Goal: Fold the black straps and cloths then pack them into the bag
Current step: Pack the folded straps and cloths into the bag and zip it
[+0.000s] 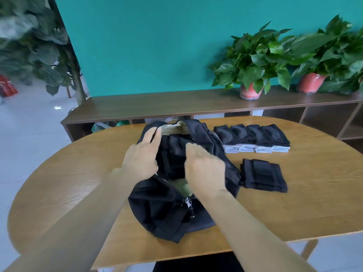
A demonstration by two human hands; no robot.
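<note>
Both hands work at the open black bag (pixel 169 209) in the middle of the wooden table (pixel 78 173). The left hand (pixel 142 154) rests straight fingers on its rim at 11 o'clock; the right hand (pixel 204 169), fingers together (blurred), presses on the folded black straps (pixel 172 154) inside. At 3 o'clock lies 1 folded black cloth (pixel 264 175); at 1 o'clock, 4 folded cloths in a row (pixel 253 138).
</note>
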